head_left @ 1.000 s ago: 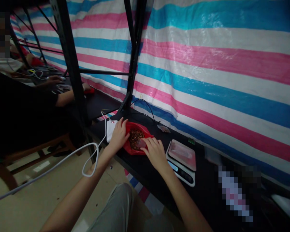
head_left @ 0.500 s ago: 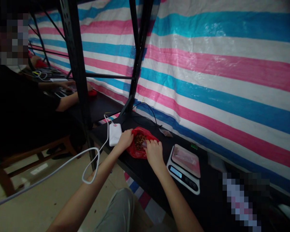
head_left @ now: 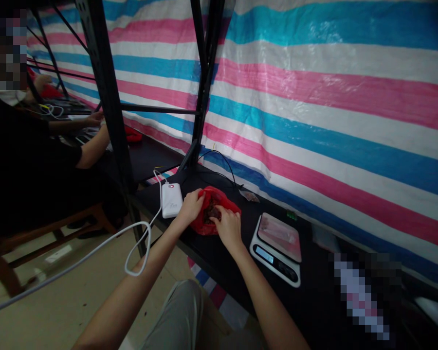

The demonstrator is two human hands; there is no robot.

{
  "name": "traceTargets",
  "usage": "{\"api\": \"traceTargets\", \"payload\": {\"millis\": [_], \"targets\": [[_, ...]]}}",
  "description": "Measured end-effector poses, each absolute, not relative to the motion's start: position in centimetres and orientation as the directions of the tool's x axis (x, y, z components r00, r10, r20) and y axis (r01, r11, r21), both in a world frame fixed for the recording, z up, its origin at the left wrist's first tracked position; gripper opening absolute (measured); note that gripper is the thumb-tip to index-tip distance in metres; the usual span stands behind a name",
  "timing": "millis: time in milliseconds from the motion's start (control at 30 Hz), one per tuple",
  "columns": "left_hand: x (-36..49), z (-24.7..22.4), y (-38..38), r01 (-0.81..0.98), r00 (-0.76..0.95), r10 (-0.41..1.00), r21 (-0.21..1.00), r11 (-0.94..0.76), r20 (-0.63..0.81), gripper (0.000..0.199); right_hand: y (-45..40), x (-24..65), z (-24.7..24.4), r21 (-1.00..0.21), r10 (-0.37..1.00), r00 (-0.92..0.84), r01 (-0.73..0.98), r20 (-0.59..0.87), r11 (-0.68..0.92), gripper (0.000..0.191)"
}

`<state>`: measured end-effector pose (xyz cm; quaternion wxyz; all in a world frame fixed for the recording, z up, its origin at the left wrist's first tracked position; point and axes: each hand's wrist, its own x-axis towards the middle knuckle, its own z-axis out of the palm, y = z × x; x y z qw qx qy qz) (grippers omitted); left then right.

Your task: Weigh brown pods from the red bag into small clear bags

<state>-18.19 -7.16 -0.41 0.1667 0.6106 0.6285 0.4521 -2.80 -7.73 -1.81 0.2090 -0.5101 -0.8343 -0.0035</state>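
A red plastic bag (head_left: 228, 199) stands with its mouth open on the black table, loose brown bits inside it. At its left rim, my left hand (head_left: 192, 206) is closed on the plastic. My right hand (head_left: 229, 224) reaches into the mouth from the right, fingers pinched round a small, dark, see-through piece (head_left: 214, 212) among the brown bits; its kind is unclear. To the right lies a white kitchen scale (head_left: 275, 249) with a lit display and a flat clear plastic bag on its plate.
A white power bank (head_left: 172, 200) with a white cable (head_left: 109, 236) lies left of the red bag. Behind are a small clear packet (head_left: 249, 196) and a thin black wire. Black shelf posts (head_left: 107, 92) rise at the left; beyond them another person sits working. Striped sheeting (head_left: 314, 97) hangs behind the table.
My right hand has tipped deeper into the red bag with the see-through piece, which now sits lower among the brown bits. My left hand keeps its hold on the rim. The view has shifted slightly.
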Motion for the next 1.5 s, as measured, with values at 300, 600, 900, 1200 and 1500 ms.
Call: {"api": "traceTargets", "payload": {"millis": [300,600,900,1200,1500], "targets": [[-18.9,-1.8,-6.2,0.33,-0.29,0.918,0.928,-0.171,0.272,0.03,-7.2,-2.8,-2.4,-0.376,0.865,-0.353,0.793,0.356,0.479,0.036],[-20.0,0.6,-8.1,0.553,-0.48,0.782,0.829,-0.082,0.398,0.035,-7.0,0.5,-0.5,-0.834,0.804,-0.442,0.19,0.398,0.518,0.039],[-11.9,4.8,-12.8,0.777,-0.392,0.434,0.545,-0.317,0.811,0.038,-6.3,16.1,0.8,-0.906,0.923,-0.135,0.185,0.359,0.38,0.04],[-0.1,2.0,-5.2,0.499,0.668,0.599,0.331,-0.801,0.442,0.071,-6.0,20.5,-1.8,-0.91,0.896,0.162,0.114,0.414,0.4,0.046],[2.5,-0.3,-1.2,0.42,0.778,0.548,0.396,-0.817,0.306,0.063,-5.4,20.6,-1.6,-0.917,0.864,0.308,0.107,0.398,0.384,0.047]]}}
